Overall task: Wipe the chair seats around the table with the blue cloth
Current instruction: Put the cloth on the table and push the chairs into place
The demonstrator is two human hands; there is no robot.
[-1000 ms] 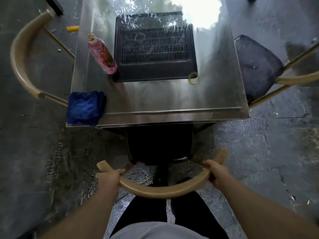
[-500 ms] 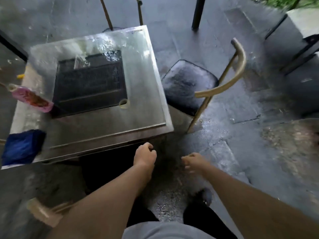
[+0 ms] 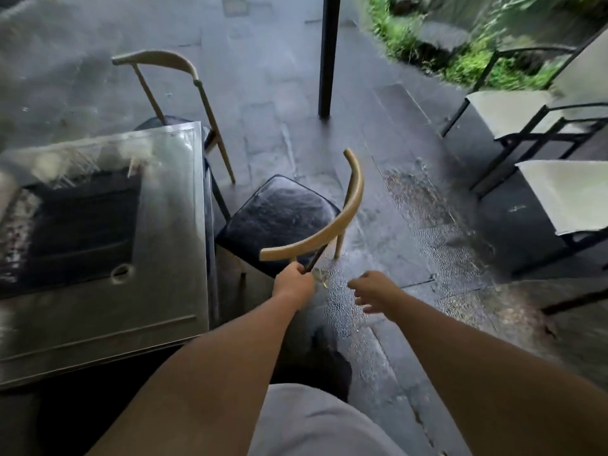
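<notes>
Wooden backrest (image 3: pixel 332 222) of the right-hand chair is now gripped by your left hand (image 3: pixel 293 284), right hand (image 3: pixel 375 290) loosely open and empty; wiping not started, cloth out of view.

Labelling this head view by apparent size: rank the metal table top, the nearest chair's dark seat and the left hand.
1. metal table top
2. dark seat
3. left hand, though it is nearer the camera, so looks relatively larger

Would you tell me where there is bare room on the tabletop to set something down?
On the table, the strip between the grill inset and the right edge is bare, as is the near band below the inset. The far end is too blurred to judge.
</notes>
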